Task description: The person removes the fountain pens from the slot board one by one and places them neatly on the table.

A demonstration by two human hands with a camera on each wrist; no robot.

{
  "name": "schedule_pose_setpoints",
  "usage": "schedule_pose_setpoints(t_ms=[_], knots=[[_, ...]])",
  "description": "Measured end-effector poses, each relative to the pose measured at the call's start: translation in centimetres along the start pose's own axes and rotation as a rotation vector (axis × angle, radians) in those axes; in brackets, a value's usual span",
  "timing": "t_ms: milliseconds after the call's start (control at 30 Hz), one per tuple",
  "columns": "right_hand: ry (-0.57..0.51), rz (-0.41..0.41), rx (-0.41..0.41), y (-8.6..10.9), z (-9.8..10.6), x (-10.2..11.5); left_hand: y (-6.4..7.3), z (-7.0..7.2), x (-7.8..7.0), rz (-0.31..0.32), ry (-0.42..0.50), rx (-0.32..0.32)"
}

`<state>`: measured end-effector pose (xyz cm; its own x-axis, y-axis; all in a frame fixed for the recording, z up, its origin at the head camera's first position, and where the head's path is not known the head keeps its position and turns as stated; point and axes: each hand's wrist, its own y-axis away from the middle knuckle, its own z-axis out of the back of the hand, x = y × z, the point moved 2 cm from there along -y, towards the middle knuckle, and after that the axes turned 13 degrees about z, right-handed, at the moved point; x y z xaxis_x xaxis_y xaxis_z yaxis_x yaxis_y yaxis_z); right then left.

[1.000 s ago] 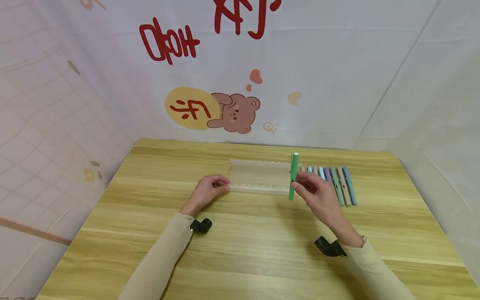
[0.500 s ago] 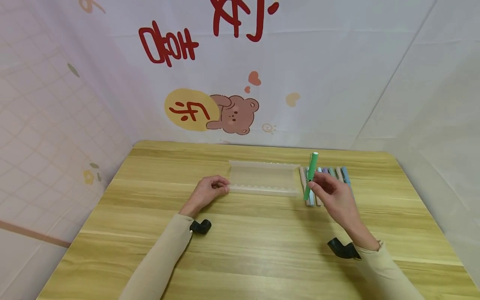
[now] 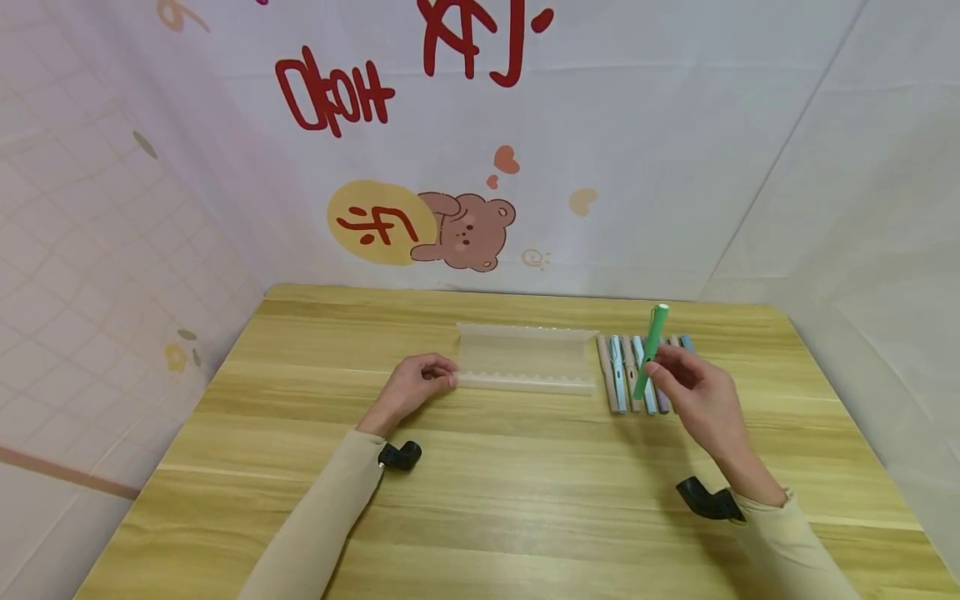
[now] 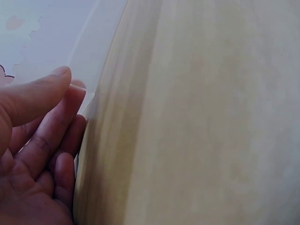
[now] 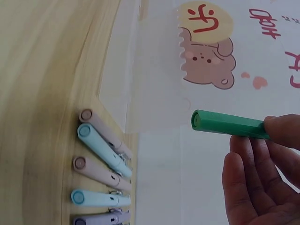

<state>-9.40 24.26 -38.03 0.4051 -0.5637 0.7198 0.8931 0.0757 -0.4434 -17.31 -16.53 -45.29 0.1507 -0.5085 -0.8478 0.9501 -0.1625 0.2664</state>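
My right hand [image 3: 703,402] pinches a green pen [image 3: 652,346] between thumb and fingers, cap up and tilted, above a row of pens. In the right wrist view the lower barrel end of the green pen [image 5: 220,123] points away from the fingers. Beneath lie several pens side by side; a light blue pen [image 3: 617,375] and a beige pen [image 5: 96,170] are among them, and the right hand hides part of the row. My left hand [image 3: 412,387] pinches the front left corner of a clear, notched plastic pen tray [image 3: 525,384] between thumb and index finger.
The wooden table [image 3: 480,500] runs back to a white wall cloth [image 3: 645,125] with a bear print. More cloth hangs along both sides. The pen row lies just right of the tray. A black wrist mount [image 3: 708,500] sticks out from the right sleeve.
My right hand has moved to the right with the green pen, from the tray's right end to over the pen row, uncovering the row's left pens. My left hand stays at the tray corner.
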Motion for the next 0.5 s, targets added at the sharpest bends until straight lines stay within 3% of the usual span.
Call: schedule_pose_setpoints(t_ms=[500], knots=[[0.043, -0.062, -0.067, 0.4, 2.9, -1.7, -0.1, 0.0, -0.1, 0.002, 0.011, -0.004]])
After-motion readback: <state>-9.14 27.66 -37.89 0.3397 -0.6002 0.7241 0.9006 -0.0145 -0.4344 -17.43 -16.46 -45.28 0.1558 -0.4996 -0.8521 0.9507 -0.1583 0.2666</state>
